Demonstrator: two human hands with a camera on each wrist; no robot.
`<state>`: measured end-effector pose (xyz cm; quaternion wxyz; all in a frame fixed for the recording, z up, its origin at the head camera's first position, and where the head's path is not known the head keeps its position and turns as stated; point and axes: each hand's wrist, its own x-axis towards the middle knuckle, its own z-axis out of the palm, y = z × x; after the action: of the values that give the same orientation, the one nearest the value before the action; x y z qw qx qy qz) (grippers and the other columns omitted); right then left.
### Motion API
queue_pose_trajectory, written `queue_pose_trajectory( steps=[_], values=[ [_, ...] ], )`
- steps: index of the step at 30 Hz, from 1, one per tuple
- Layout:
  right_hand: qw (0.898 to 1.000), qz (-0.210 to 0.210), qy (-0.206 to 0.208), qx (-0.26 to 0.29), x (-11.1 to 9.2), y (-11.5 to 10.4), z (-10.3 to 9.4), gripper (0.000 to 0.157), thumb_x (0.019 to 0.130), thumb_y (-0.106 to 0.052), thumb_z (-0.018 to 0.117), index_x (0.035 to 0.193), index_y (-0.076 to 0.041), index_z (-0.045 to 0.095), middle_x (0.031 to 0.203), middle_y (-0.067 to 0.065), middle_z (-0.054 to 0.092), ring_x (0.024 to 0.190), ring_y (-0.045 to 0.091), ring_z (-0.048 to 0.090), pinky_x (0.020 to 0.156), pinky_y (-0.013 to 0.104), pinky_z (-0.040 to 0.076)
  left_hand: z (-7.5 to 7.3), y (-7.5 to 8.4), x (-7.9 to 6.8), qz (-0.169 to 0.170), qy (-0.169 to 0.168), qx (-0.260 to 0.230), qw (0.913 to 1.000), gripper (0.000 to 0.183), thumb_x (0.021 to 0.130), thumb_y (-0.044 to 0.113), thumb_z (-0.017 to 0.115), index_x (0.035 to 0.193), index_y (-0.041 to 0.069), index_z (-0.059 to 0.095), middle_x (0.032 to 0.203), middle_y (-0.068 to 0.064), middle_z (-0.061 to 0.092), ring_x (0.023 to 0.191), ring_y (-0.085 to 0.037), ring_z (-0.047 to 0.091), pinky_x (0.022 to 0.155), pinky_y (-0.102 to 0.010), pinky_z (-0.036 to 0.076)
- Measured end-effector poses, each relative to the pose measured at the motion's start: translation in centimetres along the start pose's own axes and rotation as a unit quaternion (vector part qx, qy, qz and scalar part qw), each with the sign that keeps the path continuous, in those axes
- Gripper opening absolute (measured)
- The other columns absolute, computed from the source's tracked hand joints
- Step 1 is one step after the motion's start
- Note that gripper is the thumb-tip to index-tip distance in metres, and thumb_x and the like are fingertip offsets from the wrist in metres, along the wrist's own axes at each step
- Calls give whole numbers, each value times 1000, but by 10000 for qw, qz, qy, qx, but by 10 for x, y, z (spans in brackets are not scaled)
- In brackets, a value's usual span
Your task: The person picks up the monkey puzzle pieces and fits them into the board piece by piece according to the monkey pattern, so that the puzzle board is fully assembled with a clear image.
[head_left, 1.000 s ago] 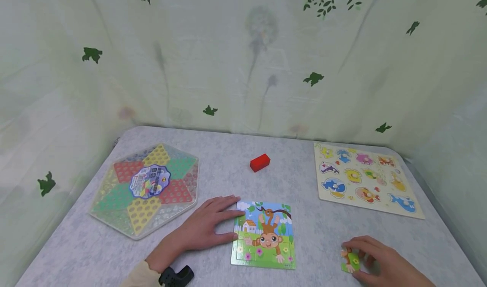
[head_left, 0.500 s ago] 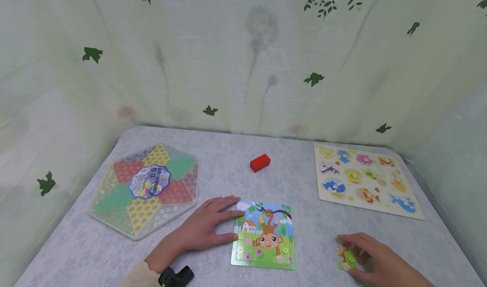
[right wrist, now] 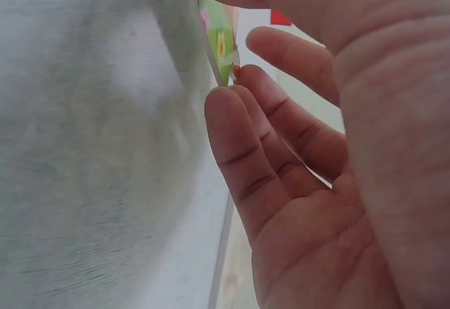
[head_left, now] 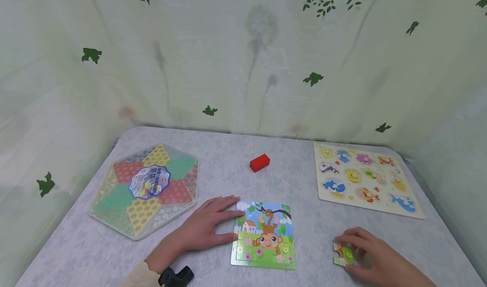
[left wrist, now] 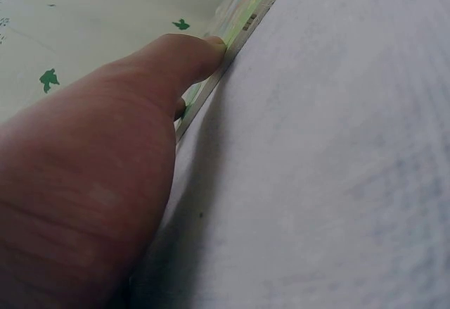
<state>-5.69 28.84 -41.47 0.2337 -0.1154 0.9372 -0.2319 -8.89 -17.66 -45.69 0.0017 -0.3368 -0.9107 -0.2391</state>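
A square monkey jigsaw puzzle lies flat on the table in the head view. My left hand rests at its left side, fingers spread, with fingertips on the puzzle's edge; the left wrist view shows the thumb against that edge. Off to the right, my right hand pinches a puzzle piece between thumb and fingers. Green with a yellow flower and a brown and pink part, the piece has notched sides. From the right wrist, the same piece appears nearly edge-on, partly behind the thumb.
A hexagonal Chinese checkers board in clear plastic lies at the left. Behind the puzzle sits a red block. A wooden animal peg puzzle lies at the back right. Printed fabric hangs behind the table.
My right hand has shifted slightly left with the puzzle piece, which has turned a little in the fingers. The left hand and the jigsaw puzzle have stayed in place.
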Motion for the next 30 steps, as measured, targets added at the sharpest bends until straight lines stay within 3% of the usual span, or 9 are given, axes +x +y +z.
queue_pose_trajectory(
  steps=[7,16,20,30],
  values=[
    [9958,-744,222,-496,1,-7,-3,41,85,-53,80,122,-37,72,118,-11,55,97,1,50,77,20,55,0,0,-1,-2,10,-32,10000,56,94,58,67,144,34,61,162,1,43,150,-22,39,118,-51,35],
    [9876,-1390,631,-358,7,-22,-1,40,85,-47,82,122,-35,73,117,-11,55,93,0,51,72,20,53,0,-1,0,-22,2,-1,10000,56,95,59,66,145,35,60,162,2,43,150,-22,39,118,-51,35],
    [9854,-1546,646,-288,12,-30,-1,41,85,-43,83,123,-31,73,120,-7,56,88,-1,52,68,19,52,0,-1,0,-31,-5,-6,10000,56,95,59,66,145,35,60,163,2,42,150,-22,39,118,-51,35],
    [9830,-1668,654,-413,21,-52,0,38,87,-42,83,123,-38,71,122,-13,54,99,7,54,76,22,54,1,-1,-1,-24,-16,-16,10000,56,95,60,65,145,35,60,163,2,42,150,-22,38,118,-51,35]
  ],
)
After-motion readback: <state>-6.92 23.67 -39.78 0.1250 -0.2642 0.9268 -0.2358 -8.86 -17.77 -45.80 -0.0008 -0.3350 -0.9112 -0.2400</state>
